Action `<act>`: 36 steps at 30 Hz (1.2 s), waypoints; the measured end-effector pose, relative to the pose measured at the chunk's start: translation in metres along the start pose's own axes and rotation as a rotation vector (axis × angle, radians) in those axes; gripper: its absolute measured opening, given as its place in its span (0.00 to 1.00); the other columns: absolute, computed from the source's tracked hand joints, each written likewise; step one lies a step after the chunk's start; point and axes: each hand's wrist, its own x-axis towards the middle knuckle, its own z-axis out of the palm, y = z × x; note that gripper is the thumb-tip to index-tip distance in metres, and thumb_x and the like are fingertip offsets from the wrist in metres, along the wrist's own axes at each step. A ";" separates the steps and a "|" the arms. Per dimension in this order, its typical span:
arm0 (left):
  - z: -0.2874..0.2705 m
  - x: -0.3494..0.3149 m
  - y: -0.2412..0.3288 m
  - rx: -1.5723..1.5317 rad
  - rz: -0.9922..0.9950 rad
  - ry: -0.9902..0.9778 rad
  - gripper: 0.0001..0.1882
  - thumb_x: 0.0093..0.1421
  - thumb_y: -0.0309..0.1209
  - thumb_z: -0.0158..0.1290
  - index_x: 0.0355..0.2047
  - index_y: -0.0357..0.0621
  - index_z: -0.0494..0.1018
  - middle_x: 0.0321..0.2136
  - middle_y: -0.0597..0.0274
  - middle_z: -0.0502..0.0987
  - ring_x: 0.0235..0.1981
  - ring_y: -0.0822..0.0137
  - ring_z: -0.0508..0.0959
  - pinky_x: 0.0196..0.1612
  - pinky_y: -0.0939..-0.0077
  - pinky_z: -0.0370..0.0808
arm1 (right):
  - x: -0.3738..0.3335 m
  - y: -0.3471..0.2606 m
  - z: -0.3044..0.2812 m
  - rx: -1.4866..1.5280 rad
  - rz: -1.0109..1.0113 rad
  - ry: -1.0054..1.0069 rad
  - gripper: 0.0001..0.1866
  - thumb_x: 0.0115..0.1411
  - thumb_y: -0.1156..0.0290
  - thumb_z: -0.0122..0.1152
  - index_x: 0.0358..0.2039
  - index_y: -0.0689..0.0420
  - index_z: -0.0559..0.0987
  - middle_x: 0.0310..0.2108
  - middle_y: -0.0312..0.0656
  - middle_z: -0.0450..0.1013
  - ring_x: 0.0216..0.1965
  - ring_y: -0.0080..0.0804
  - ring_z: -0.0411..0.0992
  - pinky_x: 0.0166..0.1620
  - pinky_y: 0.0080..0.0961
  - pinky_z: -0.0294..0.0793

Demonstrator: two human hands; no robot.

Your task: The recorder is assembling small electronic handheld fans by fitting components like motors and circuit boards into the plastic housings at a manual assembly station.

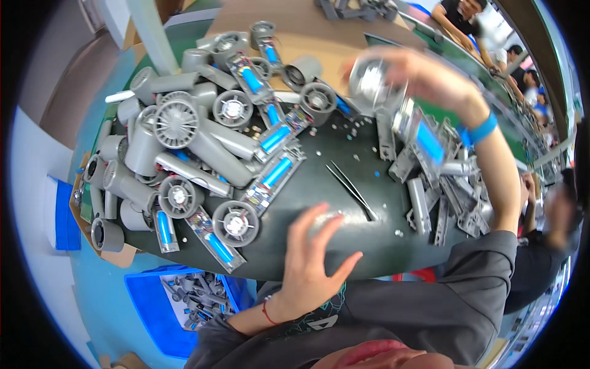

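The right hand [424, 77] is raised above the far side of the dark mat [344, 246], its fingers closed around a round grey fan-motor housing [370, 81] from which a circuit strip with a blue cell [425, 140] hangs down. That part is blurred, so I cannot tell how firmly the fingers sit on it; the hold looks like a fingertip pinch on the rim. The left hand [313, 258] lies spread and empty, fingers wide, flat on the mat near its close edge.

The dangling strip is the likeliest trouble: it swings just above the heap of grey frame pieces [439, 197] and could snag there, tugging the housing out of the hand. Small white screws [344, 129] lie scattered on the mat; a sweep of the left hand could roll them off. The black tweezers [351, 187] rest just beyond those fingers, and the piled grey housings [178, 147] to the left look ready to slide.
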 end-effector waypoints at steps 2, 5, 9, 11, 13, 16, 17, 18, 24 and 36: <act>-0.005 0.007 0.003 0.083 0.136 0.132 0.47 0.43 0.35 0.76 0.62 0.45 0.64 0.63 0.39 0.61 0.65 0.39 0.63 0.64 0.48 0.65 | -0.017 0.004 0.075 0.034 0.091 -0.218 0.36 0.61 0.50 0.60 0.64 0.60 0.69 0.63 0.46 0.68 0.61 0.35 0.68 0.61 0.34 0.70; -0.024 0.032 0.007 0.137 0.249 -0.178 0.46 0.39 0.37 0.77 0.59 0.45 0.70 0.63 0.43 0.66 0.66 0.36 0.64 0.62 0.47 0.69 | -0.050 0.019 0.146 0.370 -0.055 -0.384 0.37 0.69 0.77 0.56 0.73 0.57 0.50 0.66 0.45 0.62 0.61 0.25 0.64 0.57 0.29 0.71; -0.035 0.021 0.016 0.246 0.035 -0.196 0.31 0.38 0.26 0.75 0.46 0.40 0.77 0.46 0.53 0.75 0.47 0.52 0.77 0.51 0.59 0.75 | -0.077 0.016 0.147 -0.196 -0.015 -0.069 0.23 0.70 0.65 0.56 0.60 0.64 0.69 0.54 0.52 0.73 0.51 0.39 0.75 0.53 0.33 0.74; -0.042 0.017 0.015 0.379 0.000 -0.217 0.30 0.37 0.24 0.74 0.44 0.40 0.77 0.43 0.53 0.74 0.44 0.52 0.77 0.47 0.61 0.75 | -0.075 0.041 0.130 -0.467 -0.093 0.229 0.20 0.67 0.65 0.60 0.55 0.61 0.74 0.43 0.49 0.78 0.46 0.48 0.77 0.49 0.39 0.76; -0.044 0.017 0.023 0.395 -0.074 -0.225 0.33 0.38 0.26 0.74 0.47 0.40 0.76 0.46 0.52 0.73 0.48 0.50 0.75 0.51 0.59 0.72 | -0.074 0.060 0.102 -1.212 -0.075 0.394 0.26 0.48 0.78 0.67 0.51 0.54 0.78 0.50 0.44 0.75 0.54 0.48 0.72 0.57 0.39 0.72; -0.042 0.026 0.033 0.621 0.027 -0.302 0.37 0.38 0.30 0.74 0.51 0.41 0.74 0.52 0.52 0.72 0.54 0.47 0.71 0.57 0.55 0.68 | -0.073 0.089 0.075 -1.401 0.044 0.320 0.31 0.45 0.81 0.65 0.54 0.53 0.77 0.55 0.43 0.73 0.61 0.48 0.67 0.63 0.44 0.67; -0.043 0.028 0.033 0.598 0.016 -0.345 0.40 0.38 0.33 0.73 0.55 0.42 0.72 0.56 0.53 0.71 0.60 0.46 0.67 0.61 0.52 0.64 | -0.077 0.085 0.082 -1.437 -0.070 0.393 0.29 0.47 0.81 0.65 0.53 0.54 0.77 0.54 0.44 0.73 0.61 0.49 0.67 0.62 0.43 0.68; -0.042 0.029 0.034 0.614 0.037 -0.356 0.38 0.38 0.33 0.73 0.53 0.43 0.74 0.57 0.55 0.71 0.63 0.46 0.66 0.61 0.52 0.64 | -0.078 0.081 0.088 -1.479 -0.185 0.469 0.27 0.49 0.80 0.64 0.52 0.55 0.77 0.53 0.46 0.74 0.60 0.50 0.67 0.62 0.43 0.68; -0.024 0.042 0.033 0.631 0.162 -0.494 0.26 0.42 0.36 0.70 0.43 0.46 0.80 0.46 0.65 0.78 0.55 0.56 0.74 0.57 0.57 0.67 | -0.127 0.028 0.173 -0.645 -0.009 0.176 0.18 0.57 0.70 0.67 0.48 0.60 0.78 0.47 0.46 0.75 0.42 0.47 0.76 0.45 0.38 0.77; -0.021 0.043 0.016 0.613 0.209 -0.492 0.15 0.45 0.41 0.68 0.30 0.51 0.78 0.35 0.73 0.80 0.39 0.63 0.76 0.47 0.65 0.66 | -0.127 0.057 0.225 -0.328 -0.014 0.628 0.09 0.54 0.85 0.64 0.37 0.64 0.81 0.33 0.45 0.74 0.33 0.39 0.74 0.35 0.29 0.72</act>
